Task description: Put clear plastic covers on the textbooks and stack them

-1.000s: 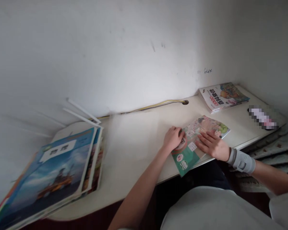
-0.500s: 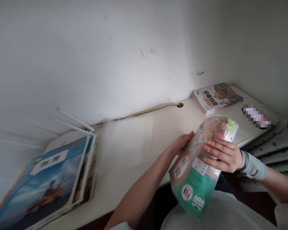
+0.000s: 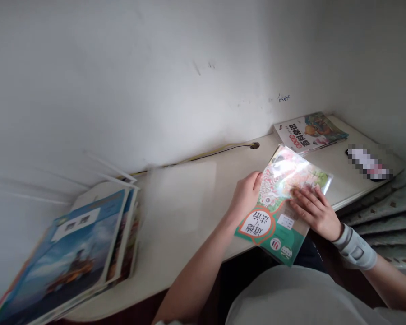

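A textbook [image 3: 284, 210] with a pink and green cover, glossy as if in a clear plastic sleeve, is held over the front edge of the desk, its title turned away from me. My left hand [image 3: 246, 194] grips its left edge, thumb near the cover and the other fingers hidden beneath. Flat across the right side of the cover lies my right hand [image 3: 318, 212], fingers stretched out, a grey band around its wrist. Glare whitens the book's upper part.
A stack of books [image 3: 84, 257] lies at the left of the white desk [image 3: 182, 212]. More books [image 3: 311, 131] lie at the far right, near a blurred-out phone-like object [image 3: 368, 162]. A cable [image 3: 216, 150] runs along the wall into a hole. Curtain folds [image 3: 385, 216] hang at right.
The book has gone from bent to flat and shifted up toward the desk, its whole cover now facing up. My left hand has moved slightly left and down; my right hand still rests on the cover.
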{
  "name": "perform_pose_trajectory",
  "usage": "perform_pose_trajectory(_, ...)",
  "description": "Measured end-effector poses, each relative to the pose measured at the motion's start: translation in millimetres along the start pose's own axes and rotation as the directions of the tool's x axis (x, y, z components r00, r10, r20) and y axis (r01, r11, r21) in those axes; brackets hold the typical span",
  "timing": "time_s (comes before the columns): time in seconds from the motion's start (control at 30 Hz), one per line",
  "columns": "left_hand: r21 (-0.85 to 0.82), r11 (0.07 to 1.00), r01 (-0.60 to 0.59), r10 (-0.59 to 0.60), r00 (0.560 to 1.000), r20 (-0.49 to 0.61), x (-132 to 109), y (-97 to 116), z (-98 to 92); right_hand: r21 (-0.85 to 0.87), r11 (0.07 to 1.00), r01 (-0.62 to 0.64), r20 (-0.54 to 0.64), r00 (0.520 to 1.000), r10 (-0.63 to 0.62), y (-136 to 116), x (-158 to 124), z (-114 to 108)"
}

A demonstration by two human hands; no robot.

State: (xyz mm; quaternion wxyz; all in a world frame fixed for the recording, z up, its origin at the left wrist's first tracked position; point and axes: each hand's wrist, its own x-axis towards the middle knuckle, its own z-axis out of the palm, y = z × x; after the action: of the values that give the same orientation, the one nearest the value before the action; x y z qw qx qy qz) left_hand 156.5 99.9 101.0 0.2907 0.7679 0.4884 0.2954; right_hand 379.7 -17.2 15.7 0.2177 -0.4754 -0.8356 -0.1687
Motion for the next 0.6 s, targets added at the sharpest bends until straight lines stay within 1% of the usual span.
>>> perform_pose_trajectory(0.03,0.007,1.000,-0.004,0.004,1.000,0.000,-2,1,-0.9,0.018,0.999,-0.035,-0.011,0.999,0.035,2,-2,3)
perform_pose_trajectory(0.07,0.005,1.000,-0.004,0.004,1.000,0.004,-2,2,-2.4,0.044,0.994,-0.095,-0.042,0.994,0.097,5,-4,5)
perform_pose_trajectory(0.1,-0.002,1.000,0.001,-0.001,1.000,0.008,-3,1,-4.4,0.085,0.979,-0.183,-0.089,0.978,0.191,10,-5,7)
perform_pose_trajectory(0.13,-0.011,1.000,0.009,-0.009,1.000,0.004,-2,1,-6.9,0.158,0.945,-0.286,-0.144,0.940,0.309,15,-7,8)
perform_pose_trajectory(0.17,-0.026,0.999,0.020,-0.020,1.000,-0.007,-2,0,-9.6,0.271,0.885,-0.379,-0.188,0.880,0.435,20,-8,9)
perform_pose_trajectory(0.2,-0.048,0.998,0.031,-0.032,0.999,-0.023,-1,-1,-12.2,0.419,0.795,-0.439,-0.190,0.814,0.549,25,-7,11)
perform_pose_trajectory(0.23,-0.076,0.996,0.039,-0.042,0.998,-0.046,-1,-2,-14.4,0.577,0.675,-0.460,-0.137,0.761,0.635,28,-6,12)
perform_pose_trajectory(0.27,-0.111,0.993,0.040,-0.047,0.997,-0.066,0,-3,-16.0,0.718,0.533,-0.448,-0.046,0.734,0.678,28,-3,13)
perform_pose_trajectory(0.3,-0.150,0.988,0.034,-0.046,0.996,-0.080,0,-4,-16.9,0.825,0.380,-0.419,0.058,0.731,0.680,27,1,14)
perform_pose_trajectory(0.33,-0.187,0.982,0.023,-0.039,0.995,-0.088,0,-6,-17.1,0.894,0.220,-0.391,0.160,0.736,0.658,24,5,15)
perform_pose_trajectory(0.37,-0.222,0.975,0.010,-0.030,0.996,-0.087,-1,-8,-16.6,0.927,0.062,-0.371,0.250,0.730,0.636,20,11,16)
perform_pose_trajectory(0.4,-0.255,0.967,0.000,-0.021,0.997,-0.080,-1,-10,-15.5,0.932,-0.091,-0.350,0.326,0.704,0.631,15,17,16)
perform_pose_trajectory(0.43,-0.284,0.959,-0.005,-0.017,0.997,-0.073,-2,-13,-13.8,0.919,-0.232,-0.317,0.390,0.660,0.643,10,22,16)
perform_pose_trajectory(0.47,-0.309,0.951,-0.002,-0.019,0.998,-0.064,-2,-16,-11.5,0.895,-0.353,-0.273,0.445,0.609,0.657,5,27,16)
perform_pose_trajectory(0.5,-0.324,0.946,0.009,-0.025,0.999,-0.047,-3,-20,-8.7,0.868,-0.444,-0.222,0.486,0.564,0.668,1,32,14)
perform_pose_trajectory(0.53,-0.327,0.945,0.023,-0.031,0.999,-0.020,-3,-23,-5.3,0.848,-0.501,-0.173,0.508,0.536,0.675,-2,36,12)
perform_pose_trajectory(0.57,-0.315,0.948,0.037,-0.036,0.999,0.009,-3,-27,-1.4,0.836,-0.531,-0.136,0.515,0.526,0.677,-5,39,9)
perform_pose_trajectory(0.6,-0.292,0.955,0.046,-0.038,0.999,0.031,-4,-30,2.9,0.831,-0.545,-0.113,0.515,0.528,0.675,-8,41,6)
